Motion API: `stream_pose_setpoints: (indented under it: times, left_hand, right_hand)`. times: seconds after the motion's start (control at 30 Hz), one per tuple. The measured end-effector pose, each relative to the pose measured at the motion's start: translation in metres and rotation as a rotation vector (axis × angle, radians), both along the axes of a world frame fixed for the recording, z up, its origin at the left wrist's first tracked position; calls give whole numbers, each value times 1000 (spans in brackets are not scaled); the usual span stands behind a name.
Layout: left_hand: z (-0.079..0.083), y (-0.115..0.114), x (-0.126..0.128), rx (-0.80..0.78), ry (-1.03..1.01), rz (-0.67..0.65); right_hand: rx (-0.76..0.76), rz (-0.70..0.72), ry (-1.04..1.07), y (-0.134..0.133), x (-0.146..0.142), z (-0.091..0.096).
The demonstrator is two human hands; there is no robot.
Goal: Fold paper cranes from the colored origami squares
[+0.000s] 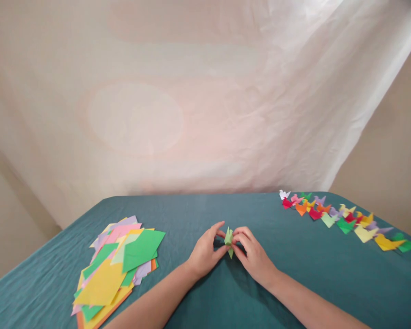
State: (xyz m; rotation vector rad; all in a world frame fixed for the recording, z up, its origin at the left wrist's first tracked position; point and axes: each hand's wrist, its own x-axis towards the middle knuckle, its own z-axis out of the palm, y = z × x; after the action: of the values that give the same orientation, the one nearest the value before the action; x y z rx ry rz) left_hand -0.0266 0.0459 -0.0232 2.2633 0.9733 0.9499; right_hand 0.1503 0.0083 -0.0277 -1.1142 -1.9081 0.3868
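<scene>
A small light green folded paper piece (229, 238) is held upright just above the teal table cloth (294, 274), near the middle of the table. My left hand (205, 251) pinches its left side with thumb and fingers. From the right, my right hand (251, 253) pinches the other side, fingers pressed together on the paper. Both forearms reach in from the bottom edge.
A loose stack of coloured paper squares (116, 269) lies at the left of the table. Several finished folded paper figures (342, 217) in many colours stand in rows at the far right. A pale cloth backdrop (192, 114) hangs behind the table.
</scene>
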Motion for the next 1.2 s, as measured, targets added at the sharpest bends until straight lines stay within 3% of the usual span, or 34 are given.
stream_pose_setpoints:
  times: [0.2, 0.33, 0.47, 0.6, 0.87, 1.03, 1.2]
  left_hand:
    - [0, 7, 3, -242, -193, -27]
    - [1, 8, 3, -350, -256, -50]
    - [0, 7, 3, -381, -255, -52]
    - [0, 6, 3, -388, -259, -27]
    - [8, 2, 3, -200, -138, -58]
    - [8, -2, 4, -134, -120, 23]
    - [12, -8, 3, 119, -94, 40]
  right_hand:
    - [70, -29, 139, 2, -3, -7]
    - [-19, -42, 310, 6, -3, -12]
    - [-139, -16, 261, 4, 0, -5]
    - [-134, 13, 213, 1, 0, 2]
    - [-87, 50, 220, -3, -2, 7]
    - [-43, 15, 173, -4, -2, 8]
    - [-13, -39, 49, -4, -2, 4]
